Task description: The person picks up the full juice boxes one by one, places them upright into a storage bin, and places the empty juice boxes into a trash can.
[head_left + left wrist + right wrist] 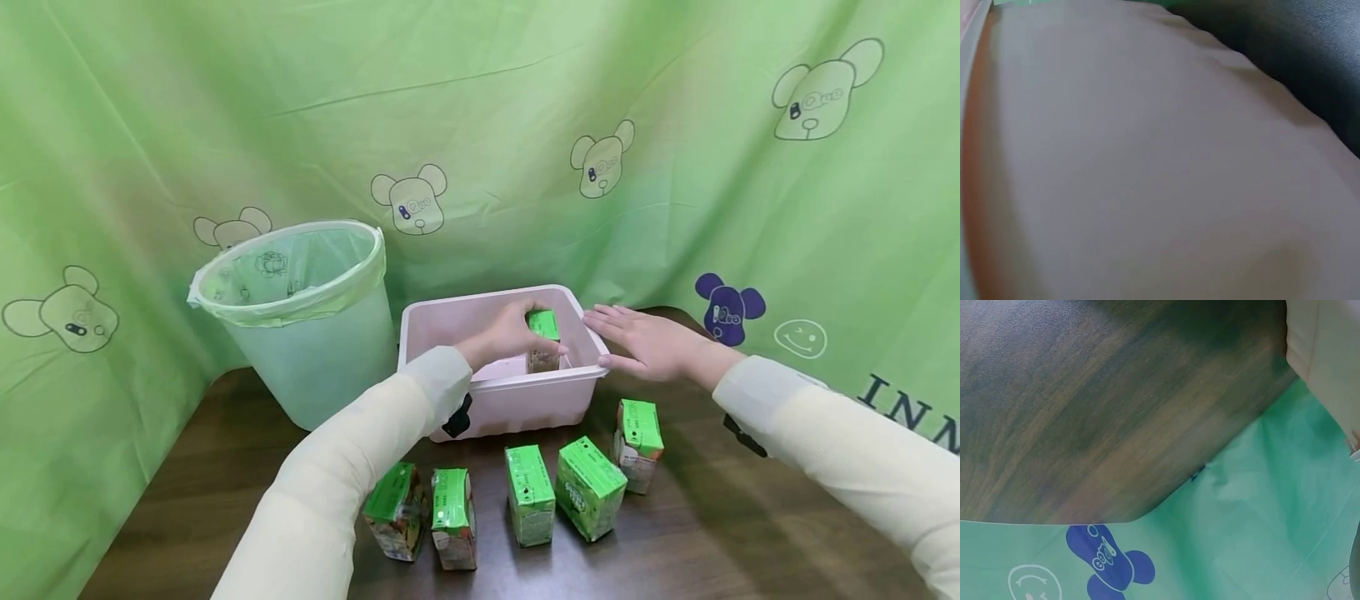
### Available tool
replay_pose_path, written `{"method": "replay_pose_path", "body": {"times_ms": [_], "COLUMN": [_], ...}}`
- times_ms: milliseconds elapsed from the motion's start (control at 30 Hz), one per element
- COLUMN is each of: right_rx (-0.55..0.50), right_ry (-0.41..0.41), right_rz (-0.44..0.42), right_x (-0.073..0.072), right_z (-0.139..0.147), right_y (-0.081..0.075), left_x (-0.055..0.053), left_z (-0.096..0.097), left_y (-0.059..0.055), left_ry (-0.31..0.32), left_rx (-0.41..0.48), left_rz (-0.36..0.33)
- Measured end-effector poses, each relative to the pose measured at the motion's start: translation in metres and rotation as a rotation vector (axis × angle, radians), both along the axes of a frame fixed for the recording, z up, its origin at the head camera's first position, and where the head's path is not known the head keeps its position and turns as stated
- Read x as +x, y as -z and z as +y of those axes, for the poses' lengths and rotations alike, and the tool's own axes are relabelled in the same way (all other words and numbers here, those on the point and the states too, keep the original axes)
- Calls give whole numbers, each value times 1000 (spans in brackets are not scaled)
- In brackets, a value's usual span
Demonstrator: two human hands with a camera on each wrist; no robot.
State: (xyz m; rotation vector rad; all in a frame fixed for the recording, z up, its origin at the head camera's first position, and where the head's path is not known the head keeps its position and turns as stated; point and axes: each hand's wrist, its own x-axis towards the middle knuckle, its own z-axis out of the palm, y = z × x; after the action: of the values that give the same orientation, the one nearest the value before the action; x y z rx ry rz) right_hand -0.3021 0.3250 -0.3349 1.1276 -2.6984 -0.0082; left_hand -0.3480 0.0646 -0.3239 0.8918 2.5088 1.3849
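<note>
Inside the pink plastic bin (517,408), my left hand (513,333) grips a small green-topped box (543,325) near the bin's right end, thumb and fingers on either side of it. My right hand (648,337) has its fingers straight and touches the bin's right rim. In front of the bin several similar boxes stand upright on the table: one green box (591,487), another box (530,496), a right-hand box (639,446) and two at the left, including a box (453,517). The left wrist view is mostly filled by a pale, blurred surface.
A tall pale green waste bin (315,358) with a liner stands left of the pink bin. Behind the dark wooden table (697,517) hangs a green curtain (495,100) printed with bear heads. The table's rounded edge shows in the right wrist view.
</note>
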Motion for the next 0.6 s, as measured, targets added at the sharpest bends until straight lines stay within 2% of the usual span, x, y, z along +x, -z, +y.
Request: {"method": "replay_pose_path", "body": {"times_ms": [200,600], "right_rx": [-4,9], "right_ry": [-18,1], "right_rz": [3,-24], "right_x": [-1,1], "right_z": [-1,-1], "right_y": [1,-3], "left_x": [-1,-1], "left_z": [2,5], "left_y": [11,14], "left_ry": [-22,-6], "left_rx": [-34,-148], "left_rz": [-25,0]}}
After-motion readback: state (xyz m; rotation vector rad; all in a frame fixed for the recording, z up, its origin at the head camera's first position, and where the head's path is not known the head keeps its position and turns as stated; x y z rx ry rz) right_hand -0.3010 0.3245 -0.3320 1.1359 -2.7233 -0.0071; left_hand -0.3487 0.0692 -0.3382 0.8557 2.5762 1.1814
